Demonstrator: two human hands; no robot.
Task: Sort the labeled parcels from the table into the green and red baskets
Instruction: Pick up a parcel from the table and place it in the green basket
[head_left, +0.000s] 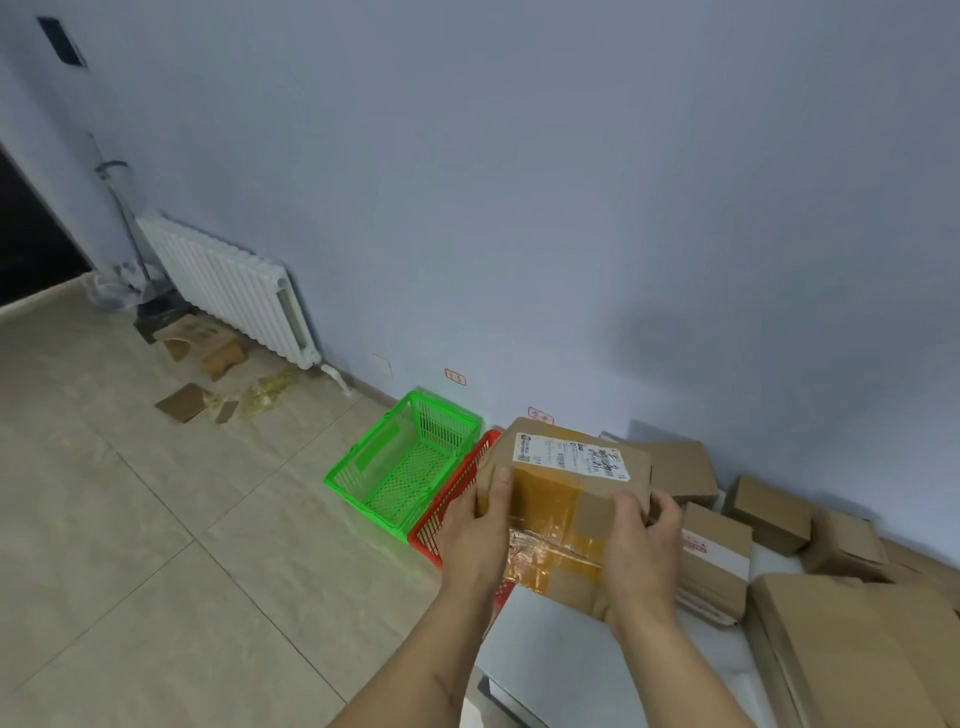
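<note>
We hold one box (563, 499) up in both hands, our left hand (480, 530) clasped on its side at nine o'clock and our right hand (641, 551) clamped on the edge at three o'clock, each grip pressed firmly against the cardboard; we judge it is tilted this way so the white label (569, 456) faces us for reading. The box hangs above the red basket (447, 512), with the green basket (402, 467) on the floor just beside it at ten o'clock, and more boxes (769, 512) waiting on the desk (561, 660) at three o'clock. It is plain brown cardboard, wrapped in shiny yellowish tape, slightly crumpled.
</note>
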